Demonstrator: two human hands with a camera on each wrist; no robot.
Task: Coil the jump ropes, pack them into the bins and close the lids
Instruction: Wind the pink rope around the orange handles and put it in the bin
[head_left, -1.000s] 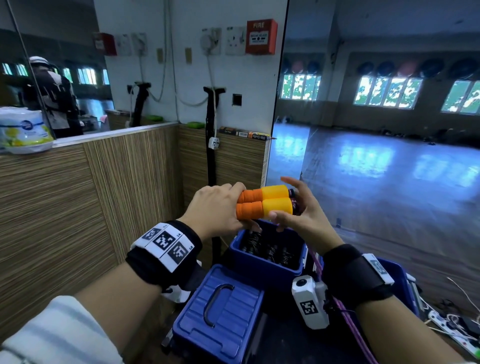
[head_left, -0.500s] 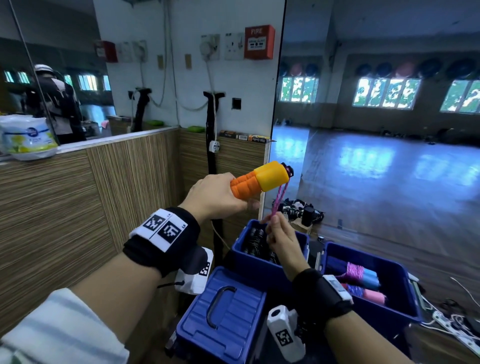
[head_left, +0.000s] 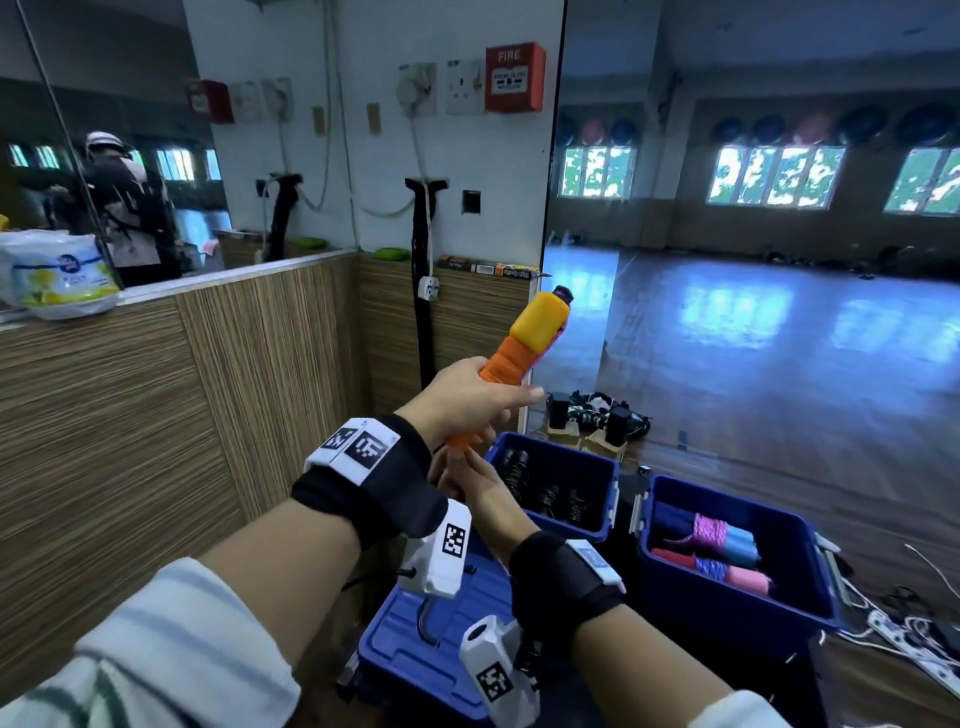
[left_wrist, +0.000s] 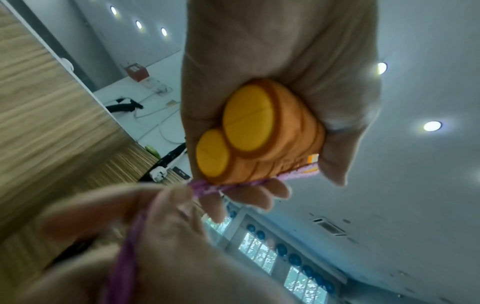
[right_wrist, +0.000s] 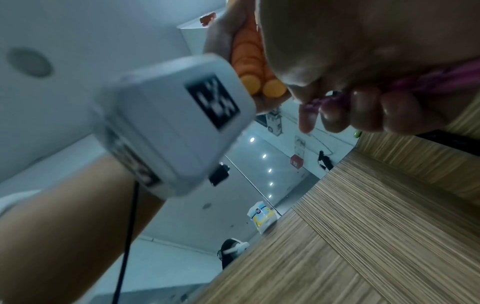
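My left hand (head_left: 470, 402) grips two orange-and-yellow jump-rope handles (head_left: 524, 343) held together, tilted up to the right above the bins; their yellow butt ends (left_wrist: 244, 131) face the left wrist view. My right hand (head_left: 462, 470), just below the left, pinches the pink-purple rope (left_wrist: 200, 188) that runs from the handles (right_wrist: 249, 61) through its curled fingers (right_wrist: 363, 111). An open blue bin (head_left: 602, 499) holds dark coiled ropes. A second open blue bin (head_left: 800, 566) on the right holds coiled pink, blue and purple ropes (head_left: 711, 545).
A blue lid with a black handle (head_left: 426, 654) lies below my arms. A wood-panelled wall (head_left: 156, 415) runs close on the left, a mirror (head_left: 753, 260) ahead. Black gear (head_left: 597, 415) sits on the floor behind the bins; a white power strip (head_left: 914, 644) lies at the right.
The left hand raised the handles and tilted them upward. The right hand left the handles' yellow ends, slid down the rope and now pinches it just under the left hand.
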